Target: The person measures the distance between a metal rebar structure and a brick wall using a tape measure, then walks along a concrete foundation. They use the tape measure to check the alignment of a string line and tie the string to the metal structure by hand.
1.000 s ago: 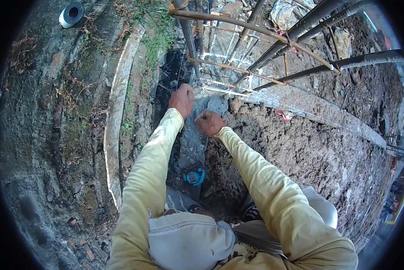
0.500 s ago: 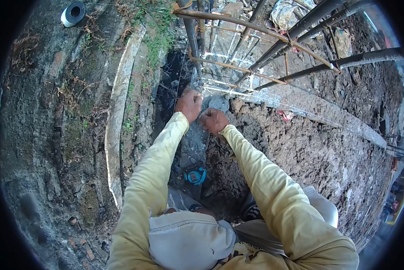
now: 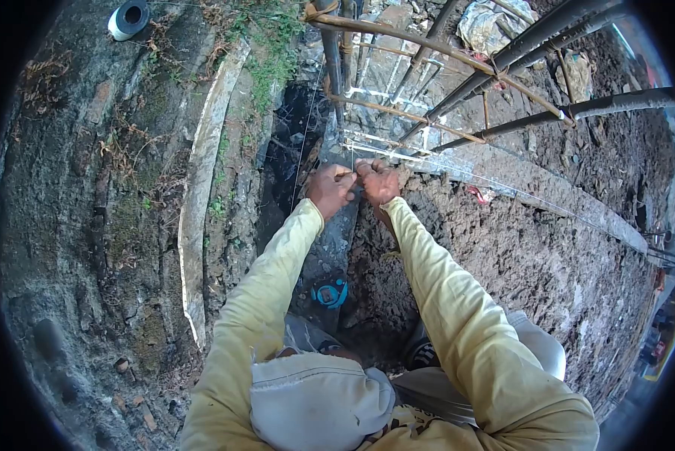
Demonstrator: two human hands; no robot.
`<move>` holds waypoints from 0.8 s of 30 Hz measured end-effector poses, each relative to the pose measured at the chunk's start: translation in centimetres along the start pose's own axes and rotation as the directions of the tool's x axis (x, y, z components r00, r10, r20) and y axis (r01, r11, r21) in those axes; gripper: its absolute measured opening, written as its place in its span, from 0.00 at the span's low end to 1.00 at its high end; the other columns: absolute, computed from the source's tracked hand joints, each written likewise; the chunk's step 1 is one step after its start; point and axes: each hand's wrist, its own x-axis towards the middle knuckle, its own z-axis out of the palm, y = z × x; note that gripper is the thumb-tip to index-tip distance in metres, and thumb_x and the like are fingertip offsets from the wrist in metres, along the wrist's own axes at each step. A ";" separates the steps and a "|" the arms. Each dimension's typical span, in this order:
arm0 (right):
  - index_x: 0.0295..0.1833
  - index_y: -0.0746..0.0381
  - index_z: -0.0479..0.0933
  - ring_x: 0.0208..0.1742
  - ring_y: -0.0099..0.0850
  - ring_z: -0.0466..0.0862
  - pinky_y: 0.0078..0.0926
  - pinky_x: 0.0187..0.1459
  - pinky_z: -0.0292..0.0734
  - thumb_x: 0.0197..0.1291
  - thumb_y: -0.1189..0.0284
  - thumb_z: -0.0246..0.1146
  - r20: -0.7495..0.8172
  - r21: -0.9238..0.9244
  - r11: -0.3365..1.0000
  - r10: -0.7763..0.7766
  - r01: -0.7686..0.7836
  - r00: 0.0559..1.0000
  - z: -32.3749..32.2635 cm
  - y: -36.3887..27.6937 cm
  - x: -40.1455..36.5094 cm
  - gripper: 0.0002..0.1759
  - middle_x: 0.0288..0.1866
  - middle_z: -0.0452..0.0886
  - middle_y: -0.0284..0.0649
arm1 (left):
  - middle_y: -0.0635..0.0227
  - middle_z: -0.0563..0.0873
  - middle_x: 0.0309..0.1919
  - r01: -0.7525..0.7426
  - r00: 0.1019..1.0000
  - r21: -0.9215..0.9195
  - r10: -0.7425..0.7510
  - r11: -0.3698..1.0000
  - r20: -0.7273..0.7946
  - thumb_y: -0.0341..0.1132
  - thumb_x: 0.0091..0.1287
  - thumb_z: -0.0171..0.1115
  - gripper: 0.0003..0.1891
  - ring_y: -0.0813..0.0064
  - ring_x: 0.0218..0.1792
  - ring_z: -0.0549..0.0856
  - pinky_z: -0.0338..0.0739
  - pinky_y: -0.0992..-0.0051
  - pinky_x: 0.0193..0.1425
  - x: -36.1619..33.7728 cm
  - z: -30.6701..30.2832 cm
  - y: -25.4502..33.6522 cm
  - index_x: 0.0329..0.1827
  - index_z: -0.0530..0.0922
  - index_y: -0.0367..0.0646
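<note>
As seen from above, the left hand (image 3: 331,188) and the right hand (image 3: 380,180) are held together, knuckles almost touching, at the near end of a thin white string (image 3: 518,194). Both hands are curled closed; whether the string is actually pinched is too small to tell. The string is stretched away to the right along a concrete strip (image 3: 570,201), just below a rusty rebar cage (image 3: 428,90). A blue tape measure (image 3: 328,293) lies on the ground between the yellow sleeves (image 3: 443,301). A spool (image 3: 128,18) sits well apart, upper left.
</note>
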 end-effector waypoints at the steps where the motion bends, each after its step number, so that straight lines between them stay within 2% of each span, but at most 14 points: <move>1: 0.37 0.60 0.76 0.27 0.21 0.74 0.22 0.27 0.69 0.60 0.64 0.63 0.026 -0.003 1.000 0.004 -0.004 1.000 0.2 -0.4 -0.3 0.10 0.29 0.78 0.30 | 0.70 0.82 0.31 0.000 1.000 0.010 0.000 1.000 0.005 0.36 0.67 0.57 0.12 0.83 0.24 0.79 0.75 0.81 0.25 -0.2 0.1 -0.1 0.45 0.77 0.36; 4: 0.37 0.61 0.76 0.29 0.20 0.74 0.20 0.31 0.70 0.60 0.68 0.64 0.082 0.138 0.989 -0.074 0.062 0.994 0.9 1.4 0.5 0.08 0.30 0.78 0.30 | 0.70 0.82 0.32 -0.002 1.000 0.038 0.001 0.999 0.021 0.36 0.67 0.58 0.12 0.82 0.23 0.79 0.75 0.81 0.25 -0.7 0.3 -0.4 0.46 0.77 0.36; 7: 0.38 0.62 0.77 0.30 0.19 0.73 0.19 0.35 0.70 0.60 0.72 0.64 0.004 0.069 0.994 -0.087 0.087 0.996 0.9 1.5 0.5 0.05 0.31 0.78 0.29 | 0.72 0.81 0.32 0.026 1.000 0.029 -0.026 0.999 0.013 0.38 0.67 0.58 0.13 0.83 0.26 0.79 0.76 0.81 0.28 -0.9 0.0 -0.5 0.46 0.77 0.37; 10: 0.37 0.65 0.79 0.32 0.21 0.76 0.21 0.38 0.73 0.60 0.72 0.63 -0.028 -0.012 0.976 -0.216 0.216 0.976 0.6 1.2 0.2 0.06 0.31 0.82 0.34 | 0.73 0.81 0.32 -0.015 0.992 0.071 0.024 0.997 -0.123 0.41 0.67 0.58 0.15 0.84 0.29 0.78 0.75 0.80 0.31 0.2 -1.3 -1.0 0.46 0.78 0.38; 11: 0.37 0.65 0.79 0.32 0.21 0.76 0.21 0.39 0.73 0.59 0.72 0.64 -0.013 -0.001 0.983 -0.186 0.186 0.982 0.6 1.1 0.2 0.06 0.32 0.82 0.34 | 0.74 0.80 0.33 0.031 0.991 0.052 -0.024 0.998 -0.131 0.47 0.66 0.59 0.18 0.84 0.32 0.77 0.74 0.79 0.33 0.8 -1.6 -1.2 0.47 0.78 0.40; 13: 0.37 0.65 0.79 0.33 0.21 0.76 0.21 0.39 0.73 0.59 0.73 0.64 0.022 0.018 0.992 -0.126 0.126 0.992 0.5 1.0 0.3 0.06 0.32 0.82 0.34 | 0.75 0.80 0.33 0.074 0.994 -0.123 -0.083 0.990 -0.068 0.48 0.65 0.60 0.18 0.83 0.32 0.78 0.74 0.79 0.33 1.7 -1.7 -0.5 0.47 0.78 0.42; 14: 0.37 0.65 0.79 0.34 0.21 0.77 0.21 0.40 0.73 0.59 0.72 0.64 0.060 0.023 0.989 -0.148 0.146 0.987 0.5 0.9 0.2 0.06 0.33 0.82 0.34 | 0.75 0.80 0.34 0.097 0.994 -0.208 -0.105 0.973 -0.032 0.48 0.65 0.60 0.18 0.83 0.32 0.78 0.73 0.80 0.33 2.1 -1.7 -0.1 0.47 0.78 0.42; 15: 0.37 0.65 0.79 0.34 0.21 0.77 0.22 0.40 0.73 0.59 0.72 0.64 0.098 0.026 0.986 -0.168 0.167 0.981 0.4 0.7 0.0 0.06 0.33 0.83 0.34 | 0.76 0.81 0.34 0.165 0.983 -0.186 -0.176 0.969 -0.045 0.47 0.66 0.60 0.16 0.84 0.33 0.79 0.74 0.80 0.35 1.9 -1.3 1.4 0.46 0.78 0.43; 16: 0.38 0.65 0.80 0.35 0.21 0.77 0.22 0.41 0.73 0.59 0.72 0.64 0.135 0.031 0.982 -0.189 0.187 0.973 0.3 0.5 -0.2 0.07 0.34 0.83 0.34 | 0.75 0.81 0.34 0.166 0.986 -0.204 -0.168 0.965 0.005 0.46 0.66 0.60 0.16 0.83 0.34 0.79 0.74 0.80 0.36 2.4 -1.4 1.4 0.46 0.78 0.43; 18: 0.38 0.64 0.80 0.36 0.21 0.77 0.22 0.41 0.73 0.59 0.72 0.64 0.165 -0.074 0.989 -0.118 0.131 0.979 0.2 0.2 -0.4 0.06 0.35 0.83 0.33 | 0.74 0.81 0.35 0.168 0.984 -0.238 -0.147 0.956 0.104 0.44 0.66 0.60 0.15 0.83 0.35 0.80 0.76 0.78 0.38 3.8 -1.6 1.3 0.46 0.78 0.43; 19: 0.38 0.63 0.80 0.36 0.21 0.77 0.22 0.42 0.73 0.59 0.72 0.63 0.177 -0.125 0.987 -0.081 0.104 0.981 0.3 0.1 -0.4 0.06 0.36 0.83 0.33 | 0.72 0.81 0.35 0.125 0.986 -0.276 -0.088 0.953 0.142 0.42 0.65 0.62 0.15 0.81 0.35 0.81 0.77 0.77 0.39 4.5 -1.7 1.1 0.47 0.77 0.41; 22: 0.38 0.62 0.80 0.35 0.21 0.76 0.22 0.41 0.72 0.59 0.73 0.62 0.215 -0.153 0.974 -0.132 0.167 0.968 0.6 0.1 -0.8 0.05 0.34 0.82 0.32 | 0.70 0.81 0.36 0.139 0.990 -0.342 -0.119 0.929 0.078 0.42 0.64 0.63 0.17 0.79 0.32 0.81 0.79 0.77 0.37 4.4 -1.4 1.7 0.49 0.76 0.38; 24: 0.39 0.62 0.80 0.34 0.21 0.76 0.23 0.40 0.71 0.59 0.74 0.61 0.239 -0.151 0.979 -0.098 0.136 0.966 0.7 0.1 -0.8 0.05 0.32 0.81 0.31 | 0.69 0.82 0.35 0.100 0.995 -0.315 -0.088 0.944 0.053 0.40 0.64 0.63 0.16 0.79 0.30 0.81 0.78 0.79 0.34 5.0 -1.6 1.2 0.48 0.77 0.37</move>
